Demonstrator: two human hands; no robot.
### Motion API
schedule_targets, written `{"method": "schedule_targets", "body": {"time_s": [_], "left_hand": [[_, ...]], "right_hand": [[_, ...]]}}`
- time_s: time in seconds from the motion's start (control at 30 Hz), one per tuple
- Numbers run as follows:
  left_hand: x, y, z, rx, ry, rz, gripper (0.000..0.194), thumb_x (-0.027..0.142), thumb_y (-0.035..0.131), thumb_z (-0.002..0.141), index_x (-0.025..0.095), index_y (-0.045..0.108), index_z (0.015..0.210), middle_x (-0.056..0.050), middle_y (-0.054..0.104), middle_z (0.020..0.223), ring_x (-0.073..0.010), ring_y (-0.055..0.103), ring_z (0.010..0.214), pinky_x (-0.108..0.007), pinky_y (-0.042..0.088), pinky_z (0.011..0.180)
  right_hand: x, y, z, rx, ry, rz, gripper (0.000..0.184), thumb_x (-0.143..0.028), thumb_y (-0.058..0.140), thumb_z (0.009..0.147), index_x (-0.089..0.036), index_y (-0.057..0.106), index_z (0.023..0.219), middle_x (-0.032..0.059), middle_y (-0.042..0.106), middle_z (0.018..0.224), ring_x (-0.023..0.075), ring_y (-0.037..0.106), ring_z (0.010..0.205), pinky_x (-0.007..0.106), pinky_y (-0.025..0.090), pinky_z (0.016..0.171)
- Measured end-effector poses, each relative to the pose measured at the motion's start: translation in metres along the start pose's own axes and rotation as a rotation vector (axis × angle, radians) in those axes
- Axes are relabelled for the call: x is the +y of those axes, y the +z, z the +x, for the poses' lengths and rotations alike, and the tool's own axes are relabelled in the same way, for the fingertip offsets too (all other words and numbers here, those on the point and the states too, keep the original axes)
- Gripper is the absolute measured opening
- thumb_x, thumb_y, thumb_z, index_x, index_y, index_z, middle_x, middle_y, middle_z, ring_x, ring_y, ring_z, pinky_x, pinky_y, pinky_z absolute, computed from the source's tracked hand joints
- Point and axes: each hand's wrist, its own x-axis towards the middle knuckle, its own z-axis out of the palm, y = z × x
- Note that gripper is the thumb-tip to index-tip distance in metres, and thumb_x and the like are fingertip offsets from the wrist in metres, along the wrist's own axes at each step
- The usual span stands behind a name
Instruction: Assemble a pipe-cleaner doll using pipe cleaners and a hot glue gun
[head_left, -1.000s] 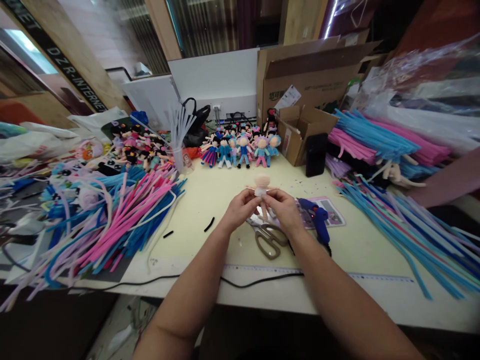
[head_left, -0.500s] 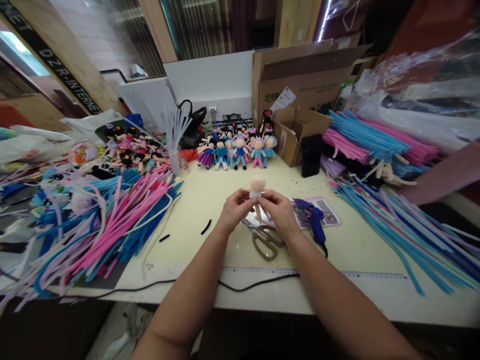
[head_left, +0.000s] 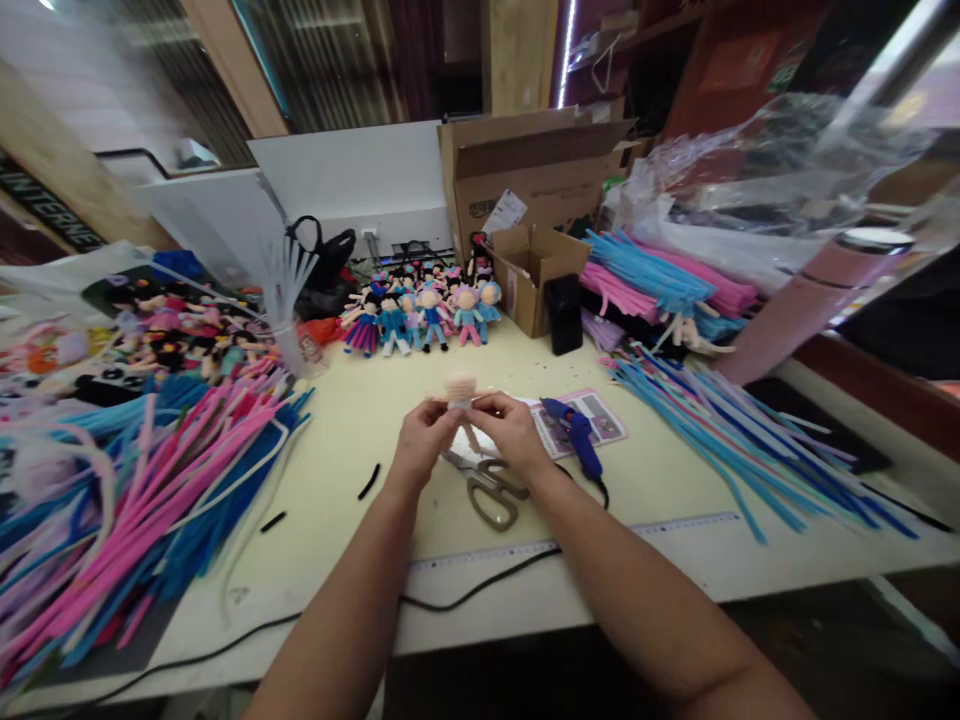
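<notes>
Between my two hands, above the table, is a small doll [head_left: 460,390] with a pale peach head and a white band below it. My left hand [head_left: 426,432] pinches it from the left, fingertips closed at the body. From the other side my right hand [head_left: 510,428] grips it the same way. One pale leg points down between the hands; much of the body is hidden by fingers. Just below lie scissors [head_left: 491,495] with grey-brown handles. A blue glue gun [head_left: 576,440] rests to the right on a printed card [head_left: 606,418].
Pipe cleaners lie in a big bundle [head_left: 187,470] at left and another [head_left: 697,430] at right. Finished dolls [head_left: 431,320] stand at the back beside a cardboard box [head_left: 525,275]. A ruler [head_left: 652,525] and black cord [head_left: 480,597] cross the front. A pink flask [head_left: 817,300] stands at right.
My view has swung to the right, so the whole scene sits further left and the pink flask shows more fully. Both hands still hold the doll in much the same pose.
</notes>
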Motion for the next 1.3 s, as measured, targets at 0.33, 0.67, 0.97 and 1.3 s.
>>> {"method": "schedule_targets", "body": {"time_s": [0.33, 0.67, 0.97, 1.3], "left_hand": [[0.003, 0.003, -0.004, -0.027, -0.009, -0.048, 0.025, 0.033, 0.076, 0.059, 0.014, 0.063, 0.070, 0.000, 0.060, 0.063, -0.0118, 0.053, 0.061, -0.025, 0.040, 0.058], [-0.002, 0.004, -0.002, 0.026, -0.067, -0.066, 0.025, 0.028, 0.076, 0.055, 0.013, 0.063, 0.069, 0.000, 0.061, 0.063, -0.0119, 0.053, 0.061, -0.025, 0.040, 0.060], [-0.004, 0.004, -0.002, 0.040, -0.058, -0.048, 0.026, 0.030, 0.076, 0.055, 0.013, 0.062, 0.069, 0.001, 0.059, 0.062, -0.0114, 0.051, 0.060, -0.026, 0.040, 0.060], [-0.002, 0.004, -0.002, 0.060, -0.058, -0.060, 0.026, 0.031, 0.075, 0.055, 0.014, 0.062, 0.069, 0.000, 0.061, 0.063, -0.0117, 0.053, 0.061, -0.026, 0.042, 0.062]], "right_hand": [[0.002, -0.003, -0.003, -0.027, -0.016, -0.025, 0.022, -0.036, 0.076, 0.064, -0.018, 0.067, 0.074, 0.0026, 0.068, 0.080, 0.0165, 0.060, 0.072, 0.030, 0.047, 0.067], [0.001, -0.001, -0.004, -0.006, 0.013, -0.035, 0.022, -0.036, 0.076, 0.062, -0.018, 0.066, 0.071, 0.0023, 0.066, 0.076, 0.0161, 0.058, 0.070, 0.029, 0.046, 0.065], [0.001, -0.003, -0.002, -0.023, 0.025, -0.014, 0.021, -0.035, 0.078, 0.061, -0.019, 0.069, 0.071, 0.0011, 0.067, 0.073, 0.0164, 0.059, 0.071, 0.031, 0.045, 0.069], [-0.005, -0.005, 0.000, -0.089, 0.147, 0.166, 0.027, -0.037, 0.078, 0.061, -0.020, 0.070, 0.080, 0.0006, 0.069, 0.074, 0.0153, 0.059, 0.069, 0.031, 0.046, 0.068]]}}
